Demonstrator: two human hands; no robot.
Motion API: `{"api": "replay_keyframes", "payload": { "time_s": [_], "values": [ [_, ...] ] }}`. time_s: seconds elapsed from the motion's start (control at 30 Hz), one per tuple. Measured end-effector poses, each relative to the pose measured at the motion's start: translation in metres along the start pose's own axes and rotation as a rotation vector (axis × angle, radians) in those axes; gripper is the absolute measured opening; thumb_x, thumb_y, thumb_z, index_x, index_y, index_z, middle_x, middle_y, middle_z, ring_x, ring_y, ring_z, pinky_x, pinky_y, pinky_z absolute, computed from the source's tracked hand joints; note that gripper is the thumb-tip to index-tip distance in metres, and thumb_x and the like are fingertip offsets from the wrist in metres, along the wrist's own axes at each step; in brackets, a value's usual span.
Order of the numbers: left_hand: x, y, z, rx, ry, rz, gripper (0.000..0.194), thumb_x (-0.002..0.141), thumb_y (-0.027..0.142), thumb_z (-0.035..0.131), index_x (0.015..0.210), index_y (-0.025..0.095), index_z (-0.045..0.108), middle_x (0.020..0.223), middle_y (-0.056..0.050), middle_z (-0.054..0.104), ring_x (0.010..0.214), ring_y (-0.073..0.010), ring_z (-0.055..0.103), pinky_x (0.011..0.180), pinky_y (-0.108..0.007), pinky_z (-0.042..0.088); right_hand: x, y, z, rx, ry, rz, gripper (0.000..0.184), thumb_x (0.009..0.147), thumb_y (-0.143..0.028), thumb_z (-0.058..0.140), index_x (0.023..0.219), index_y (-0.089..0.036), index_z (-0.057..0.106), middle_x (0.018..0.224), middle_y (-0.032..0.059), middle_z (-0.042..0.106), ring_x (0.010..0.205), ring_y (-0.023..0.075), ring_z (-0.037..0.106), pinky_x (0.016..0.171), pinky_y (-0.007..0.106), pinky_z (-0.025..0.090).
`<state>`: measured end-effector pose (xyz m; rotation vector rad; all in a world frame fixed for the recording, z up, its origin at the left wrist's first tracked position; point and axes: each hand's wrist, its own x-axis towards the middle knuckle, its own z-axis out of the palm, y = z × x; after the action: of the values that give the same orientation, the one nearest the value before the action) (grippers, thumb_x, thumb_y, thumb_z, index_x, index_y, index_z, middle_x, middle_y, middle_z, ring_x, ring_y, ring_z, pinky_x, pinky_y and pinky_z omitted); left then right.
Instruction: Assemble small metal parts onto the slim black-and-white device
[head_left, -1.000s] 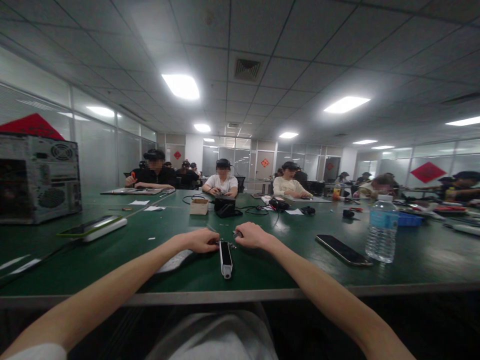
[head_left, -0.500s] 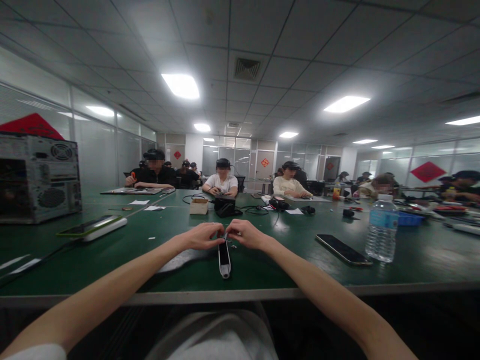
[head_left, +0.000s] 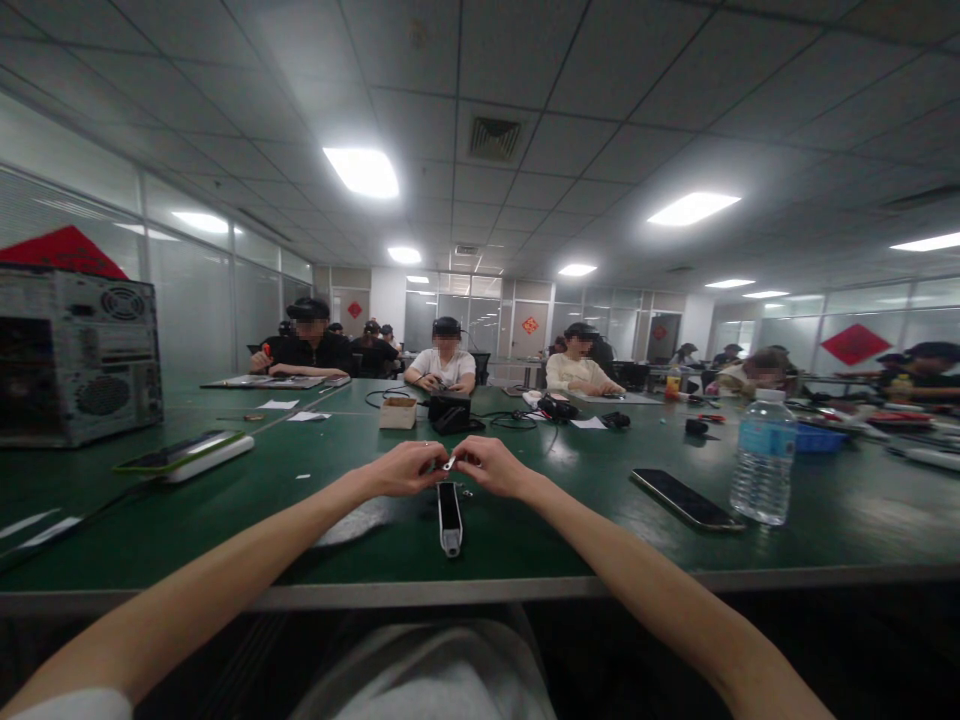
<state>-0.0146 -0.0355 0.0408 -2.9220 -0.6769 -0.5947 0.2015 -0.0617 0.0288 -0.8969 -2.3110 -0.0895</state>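
My left hand (head_left: 409, 468) and my right hand (head_left: 495, 466) meet over the green table, fingertips pinched together. Between them is a small white piece (head_left: 449, 464), too small to name; both hands seem to grip it. Just below them on the table lies a slim, long device (head_left: 450, 520) with a white casing and a dark top face, its narrower grey end towards me. Neither hand touches it. A few tiny bits (head_left: 467, 492) lie beside its far end, to the right.
To the right are a smartphone (head_left: 686, 498) and a water bottle (head_left: 763, 460). On the left stand a green-edged device (head_left: 184, 455) and an open computer case (head_left: 112, 360). A small cardboard box (head_left: 397, 413) and black cables (head_left: 510, 418) lie beyond my hands. Several people sit opposite.
My hands have lifted slightly off the far end of the slim device, and the small white piece now shows between my fingertips. The device stays on the table.
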Motion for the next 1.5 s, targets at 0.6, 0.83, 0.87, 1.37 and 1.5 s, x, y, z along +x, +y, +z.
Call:
{"api": "replay_keyframes", "payload": {
  "time_s": [0.6, 0.83, 0.87, 1.37, 1.5],
  "values": [
    [0.002, -0.014, 0.008, 0.203, 0.083, -0.186, 0.015, 0.09, 0.034, 0.049, 0.096, 0.02, 0.052, 0.084, -0.002, 0.066, 0.073, -0.0188, 0.062, 0.064, -0.026, 0.04, -0.004, -0.001, -0.002, -0.138, -0.29, 0.094, 0.018, 0.087, -0.027, 0.057, 0.094, -0.014, 0.069, 0.082, 0.0054, 0.068, 0.07, 0.0139, 0.058, 0.062, 0.023, 0.038],
    [0.002, -0.011, 0.007, 0.209, -0.003, -0.193, 0.012, 0.088, 0.03, 0.051, 0.097, 0.022, 0.052, 0.08, 0.001, 0.067, 0.073, -0.0181, 0.063, 0.062, -0.025, 0.04, -0.005, -0.004, -0.004, -0.114, -0.399, 0.128, 0.021, 0.086, -0.026, 0.057, 0.1, -0.015, 0.069, 0.084, 0.0058, 0.068, 0.072, 0.0146, 0.059, 0.061, 0.022, 0.039],
    [0.002, -0.011, 0.007, 0.211, -0.033, -0.18, 0.01, 0.087, 0.029, 0.052, 0.095, 0.023, 0.053, 0.079, 0.001, 0.066, 0.073, -0.0179, 0.063, 0.062, -0.025, 0.039, -0.005, -0.005, -0.005, -0.116, -0.41, 0.132, 0.021, 0.086, -0.025, 0.057, 0.1, -0.015, 0.069, 0.085, 0.0059, 0.068, 0.072, 0.0146, 0.059, 0.061, 0.022, 0.039],
    [0.0, -0.01, 0.008, 0.154, -0.186, -0.092, 0.01, 0.09, 0.027, 0.049, 0.093, 0.022, 0.057, 0.072, 0.001, 0.064, 0.066, -0.0157, 0.059, 0.057, -0.023, 0.035, -0.005, -0.005, -0.006, -0.197, -0.467, 0.118, 0.024, 0.085, -0.029, 0.058, 0.103, -0.016, 0.067, 0.083, 0.0055, 0.067, 0.07, 0.0149, 0.057, 0.058, 0.022, 0.036],
    [0.0, -0.009, 0.008, 0.165, -0.194, -0.088, 0.012, 0.09, 0.027, 0.048, 0.094, 0.022, 0.057, 0.074, 0.0, 0.064, 0.068, -0.0164, 0.06, 0.058, -0.024, 0.036, -0.005, -0.008, -0.007, -0.199, -0.477, 0.12, 0.025, 0.085, -0.029, 0.059, 0.104, -0.016, 0.067, 0.084, 0.0057, 0.067, 0.07, 0.0151, 0.057, 0.058, 0.022, 0.035]
  ]
}}
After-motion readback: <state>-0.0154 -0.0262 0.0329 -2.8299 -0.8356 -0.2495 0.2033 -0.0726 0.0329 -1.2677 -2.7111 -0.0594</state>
